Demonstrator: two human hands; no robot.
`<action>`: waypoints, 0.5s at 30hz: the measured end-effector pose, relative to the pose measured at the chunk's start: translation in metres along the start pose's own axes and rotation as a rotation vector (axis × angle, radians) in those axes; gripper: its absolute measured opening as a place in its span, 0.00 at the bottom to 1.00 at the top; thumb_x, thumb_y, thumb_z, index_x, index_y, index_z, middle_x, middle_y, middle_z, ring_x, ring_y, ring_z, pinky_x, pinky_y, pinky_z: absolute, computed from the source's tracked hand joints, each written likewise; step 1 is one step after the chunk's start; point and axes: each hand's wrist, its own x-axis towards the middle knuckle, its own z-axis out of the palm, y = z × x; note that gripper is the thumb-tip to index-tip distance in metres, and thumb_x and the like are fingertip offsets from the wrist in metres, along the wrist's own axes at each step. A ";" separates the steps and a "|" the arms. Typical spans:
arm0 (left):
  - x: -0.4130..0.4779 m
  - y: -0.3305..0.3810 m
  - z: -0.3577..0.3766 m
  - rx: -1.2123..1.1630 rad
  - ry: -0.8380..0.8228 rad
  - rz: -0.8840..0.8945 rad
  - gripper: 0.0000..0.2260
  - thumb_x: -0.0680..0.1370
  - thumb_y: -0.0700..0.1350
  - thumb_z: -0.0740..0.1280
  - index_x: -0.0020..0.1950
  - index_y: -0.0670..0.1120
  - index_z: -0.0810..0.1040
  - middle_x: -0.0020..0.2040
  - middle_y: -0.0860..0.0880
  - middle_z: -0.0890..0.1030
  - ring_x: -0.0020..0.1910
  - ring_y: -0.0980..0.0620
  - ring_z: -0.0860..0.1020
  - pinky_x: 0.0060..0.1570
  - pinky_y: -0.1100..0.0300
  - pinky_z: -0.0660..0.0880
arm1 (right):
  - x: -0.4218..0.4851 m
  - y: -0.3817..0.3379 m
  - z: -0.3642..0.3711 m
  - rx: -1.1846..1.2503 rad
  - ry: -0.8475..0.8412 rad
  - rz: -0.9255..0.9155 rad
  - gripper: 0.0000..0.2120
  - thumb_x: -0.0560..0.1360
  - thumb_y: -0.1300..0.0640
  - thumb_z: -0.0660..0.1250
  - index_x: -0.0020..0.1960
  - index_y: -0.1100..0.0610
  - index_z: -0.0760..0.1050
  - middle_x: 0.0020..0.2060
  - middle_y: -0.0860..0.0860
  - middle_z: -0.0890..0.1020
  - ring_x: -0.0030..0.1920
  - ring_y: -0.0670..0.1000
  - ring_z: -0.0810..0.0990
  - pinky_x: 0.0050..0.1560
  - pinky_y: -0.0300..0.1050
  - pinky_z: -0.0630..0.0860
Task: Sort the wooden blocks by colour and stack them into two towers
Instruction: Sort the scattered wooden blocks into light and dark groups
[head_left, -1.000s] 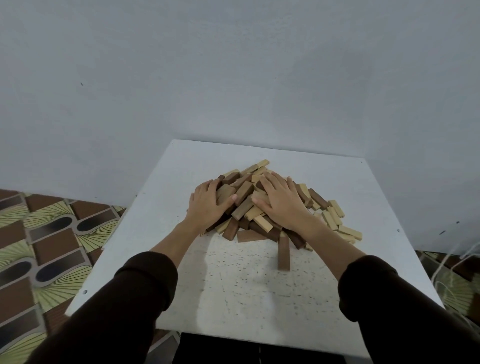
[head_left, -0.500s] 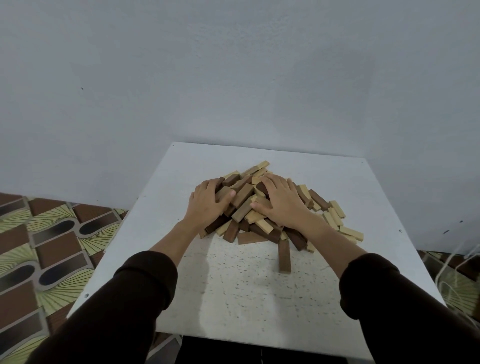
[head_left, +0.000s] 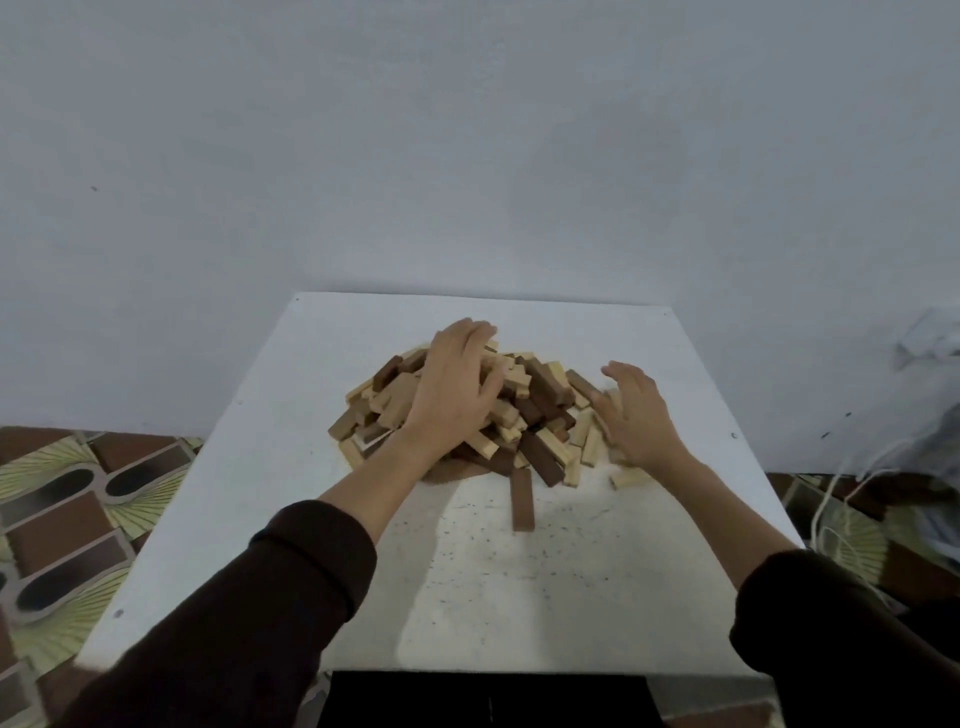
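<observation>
A mixed heap of dark brown and pale wooden blocks (head_left: 540, 410) lies in the middle of the white table (head_left: 493, 587). My left hand (head_left: 454, 387) lies on top of the heap with fingers spread over the blocks, reaching toward its far side. My right hand (head_left: 634, 410) is at the heap's right edge, fingers spread and slightly bent, over several pale blocks (head_left: 589, 441). One dark brown block (head_left: 521, 500) lies apart, just in front of the heap. Blocks under the left palm are hidden.
A plain wall stands right behind the table. Patterned floor tiles (head_left: 72, 514) show on the left. White cords (head_left: 841, 499) and a pale bundle lie on the floor at the right. A dark object (head_left: 488, 699) sits below the table's near edge.
My left hand moved from the heap's left side up onto its top and far side. My right hand left the heap's middle for its right edge. The heap has spread a little.
</observation>
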 end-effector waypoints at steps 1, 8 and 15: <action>0.000 0.008 0.008 0.026 -0.018 0.057 0.17 0.79 0.46 0.61 0.64 0.38 0.73 0.64 0.42 0.73 0.67 0.44 0.67 0.69 0.48 0.61 | -0.007 0.011 0.000 -0.008 -0.008 0.040 0.21 0.81 0.54 0.58 0.69 0.63 0.66 0.70 0.59 0.68 0.70 0.57 0.63 0.69 0.46 0.56; -0.017 0.038 0.065 0.297 -0.284 0.324 0.17 0.80 0.49 0.56 0.63 0.43 0.74 0.64 0.46 0.75 0.69 0.47 0.68 0.70 0.43 0.58 | -0.034 0.034 0.016 -0.087 -0.186 0.180 0.28 0.80 0.45 0.50 0.74 0.60 0.59 0.74 0.57 0.60 0.74 0.55 0.56 0.73 0.51 0.50; -0.022 0.033 0.061 0.230 -0.222 0.258 0.21 0.77 0.51 0.52 0.60 0.43 0.77 0.60 0.47 0.77 0.64 0.47 0.71 0.69 0.46 0.59 | -0.033 0.021 0.038 -0.072 -0.104 0.142 0.31 0.79 0.41 0.51 0.73 0.62 0.60 0.74 0.60 0.59 0.74 0.58 0.55 0.74 0.52 0.49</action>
